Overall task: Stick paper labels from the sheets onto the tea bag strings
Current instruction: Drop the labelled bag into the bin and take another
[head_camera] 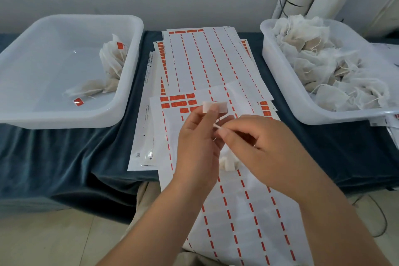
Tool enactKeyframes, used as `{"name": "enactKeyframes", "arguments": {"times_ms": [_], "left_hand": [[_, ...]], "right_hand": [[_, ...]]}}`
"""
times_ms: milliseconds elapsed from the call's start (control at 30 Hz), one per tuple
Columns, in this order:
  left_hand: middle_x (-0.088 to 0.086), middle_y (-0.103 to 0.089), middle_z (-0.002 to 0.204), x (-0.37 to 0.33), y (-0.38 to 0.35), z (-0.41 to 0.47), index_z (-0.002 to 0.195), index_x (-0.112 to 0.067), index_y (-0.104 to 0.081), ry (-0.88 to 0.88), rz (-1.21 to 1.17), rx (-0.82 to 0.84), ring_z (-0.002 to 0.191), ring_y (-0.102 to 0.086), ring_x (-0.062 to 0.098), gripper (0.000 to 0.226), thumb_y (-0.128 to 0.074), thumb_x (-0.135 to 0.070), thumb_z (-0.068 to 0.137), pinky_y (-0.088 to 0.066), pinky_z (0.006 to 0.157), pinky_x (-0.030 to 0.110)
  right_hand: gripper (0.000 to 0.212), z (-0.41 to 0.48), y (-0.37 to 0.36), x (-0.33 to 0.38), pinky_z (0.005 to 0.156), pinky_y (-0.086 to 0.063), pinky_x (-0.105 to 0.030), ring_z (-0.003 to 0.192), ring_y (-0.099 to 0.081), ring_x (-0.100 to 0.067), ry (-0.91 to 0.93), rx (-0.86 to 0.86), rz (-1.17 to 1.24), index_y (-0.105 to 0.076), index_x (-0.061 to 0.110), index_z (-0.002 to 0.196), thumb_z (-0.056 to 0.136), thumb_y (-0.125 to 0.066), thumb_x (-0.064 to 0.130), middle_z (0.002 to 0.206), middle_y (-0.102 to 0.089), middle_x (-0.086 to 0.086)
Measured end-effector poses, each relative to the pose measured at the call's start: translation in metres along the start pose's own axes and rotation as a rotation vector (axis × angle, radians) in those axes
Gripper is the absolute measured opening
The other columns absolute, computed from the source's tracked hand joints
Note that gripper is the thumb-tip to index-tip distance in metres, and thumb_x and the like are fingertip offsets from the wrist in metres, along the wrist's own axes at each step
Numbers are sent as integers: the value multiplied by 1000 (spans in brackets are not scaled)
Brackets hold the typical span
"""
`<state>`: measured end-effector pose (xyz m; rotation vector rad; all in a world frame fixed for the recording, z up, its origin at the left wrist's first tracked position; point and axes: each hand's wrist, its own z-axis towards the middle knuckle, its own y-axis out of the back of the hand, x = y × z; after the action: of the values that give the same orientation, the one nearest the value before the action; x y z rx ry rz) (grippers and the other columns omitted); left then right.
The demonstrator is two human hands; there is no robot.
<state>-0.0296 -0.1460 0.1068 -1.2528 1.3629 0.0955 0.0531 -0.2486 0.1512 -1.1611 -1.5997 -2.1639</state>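
While L hand pinches a label in its fingers, white side up, R hand pinches the string just beside it. Both over sheets. Bag under hands, over sheets. L bin w/ labelled bags left of sheets, R bin w/ bare bags right.

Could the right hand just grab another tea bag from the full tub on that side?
Probably not right away. The way to the full tub looks free and its tea bags lie uncovered, but the right hand is busy pinching a string, so it would have to let go first.
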Motion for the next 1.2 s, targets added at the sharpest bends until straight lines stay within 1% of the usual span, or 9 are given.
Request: {"name": "enactKeyframes", "arguments": {"times_ms": [67, 133, 267, 367, 433, 567, 667, 1133, 1200], "left_hand": [[10, -73, 100, 3, -1, 0, 106, -18, -78, 14, 54, 74, 94, -69, 29, 17, -62, -23, 107, -59, 81, 38], [10, -72, 96, 4, -3, 0, 105, -19, -75, 44, 95, 129, 90, -67, 28, 16, -59, -22, 108, -57, 74, 34], [5, -79, 104, 3, -2, 0, 108, -21, -77, 98, 204, 165, 80, -74, 14, 19, -58, -26, 107, -48, 55, 22], [1, -79, 118, 4, 1, 0, 114, -25, -80, 136, 238, 167, 108, -76, 19, 22, -59, -32, 108, -45, 60, 23], [-6, -79, 119, 4, 3, -1, 110, -30, -82, 175, 219, 149, 115, -73, 18, 20, -64, -38, 104, -47, 66, 25], [-1, -80, 106, 5, 6, -1, 94, -27, -87, 252, 104, 107, 89, -74, 14, 11, -79, -36, 91, -51, 61, 22], [2, -80, 103, 6, 8, 0, 88, -27, -87, 271, 95, 74, 81, -74, 14, 7, -82, -33, 88, -53, 58, 22], [-1, -82, 105, 11, 5, 3, 95, -24, -88, 314, -19, -18, 82, -78, 11, 11, -82, -32, 92, -48, 49, 17], [0, -82, 104, 11, 6, 3, 95, -23, -87, 314, -19, -9, 81, -77, 11, 10, -83, -30, 90, -49, 51, 17]], "right_hand": [[16, 1, 13, 3, 66, -50, -15, 77, -67, -4, 8, 63, 39, -75, 38, 96, 101, -61, 40, 79, -71, 18], [15, 4, 22, 2, 67, -56, -22, 77, -70, -4, 12, 79, 58, -78, 40, 96, 100, -63, 40, 80, -73, 19], [12, 12, 29, -4, 69, -54, -13, 80, -72, 1, 16, 7, 140, -81, 38, 94, 98, -70, 36, 81, -74, 25], [11, 17, 26, -11, 68, -49, -8, 81, -71, 2, 21, -85, 129, -79, 40, 87, 96, -73, 37, 81, -73, 26], [9, 19, 22, -15, 70, -50, -9, 86, -70, 1, 2, -146, 160, -79, 41, 86, 94, -76, 37, 85, -74, 27], [8, 23, 18, -23, 72, -54, -11, 88, -71, -1, -57, -234, 278, -78, 42, 83, 90, -79, 38, 86, -75, 25], [6, 24, 17, -26, 72, -55, -13, 88, -71, -3, -97, -233, 342, -79, 43, 85, 90, -77, 41, 86, -76, 21], [11, 24, 12, -23, 68, -51, -8, 85, -71, -2, -87, -194, 351, -76, 48, 83, 92, -75, 43, 84, -76, 20], [8, 26, 10, -24, 67, -52, -11, 82, -71, -4, -99, -206, 352, -77, 45, 84, 91, -75, 43, 83, -76, 18]]}}
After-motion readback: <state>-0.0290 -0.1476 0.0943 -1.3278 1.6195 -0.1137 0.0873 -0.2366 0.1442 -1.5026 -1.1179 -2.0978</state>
